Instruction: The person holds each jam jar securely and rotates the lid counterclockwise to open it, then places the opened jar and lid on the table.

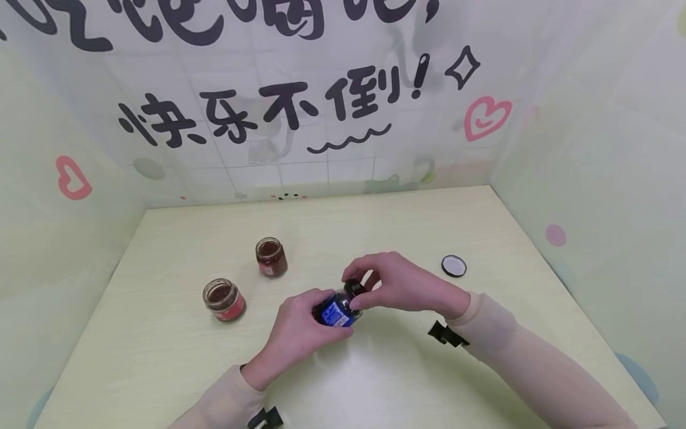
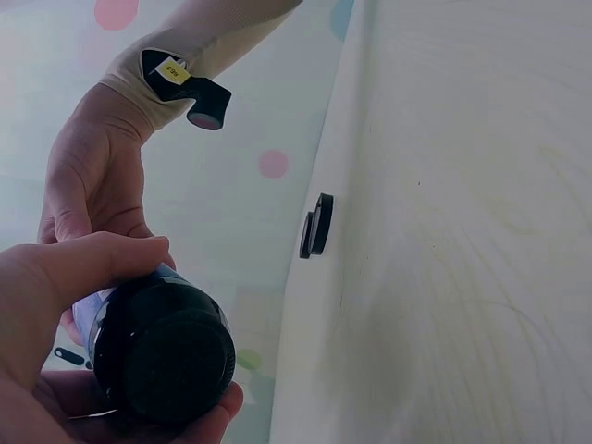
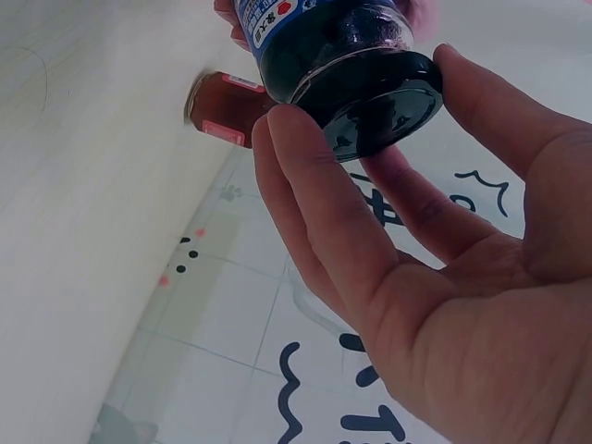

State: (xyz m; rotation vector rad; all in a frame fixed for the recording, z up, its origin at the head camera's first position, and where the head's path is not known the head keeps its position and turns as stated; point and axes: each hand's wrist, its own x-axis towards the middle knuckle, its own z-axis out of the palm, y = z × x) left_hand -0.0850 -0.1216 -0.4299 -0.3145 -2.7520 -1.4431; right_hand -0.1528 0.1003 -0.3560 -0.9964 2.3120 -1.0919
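In the head view my left hand [image 1: 300,325] grips a dark glass jar with a blue label [image 1: 336,313], its thumb and fingers wrapped round the body. The jar is tilted, its top towards the right. My right hand [image 1: 399,283] pinches the black lid [image 1: 355,288] on the jar's mouth between thumb and fingers. Seen from the right wrist, the lid [image 3: 384,106] sits over the mouth, with the fingertips at its rim. The left wrist view shows the jar's dark base [image 2: 176,356] inside the left hand's grip.
Two open jars with dark reddish contents, one nearer [image 1: 224,300] and one farther [image 1: 271,257], stand to the left on the pale table [image 1: 375,381]. A loose lid [image 1: 454,266] lies inner side up at the right. Printed walls enclose the table's back and sides.
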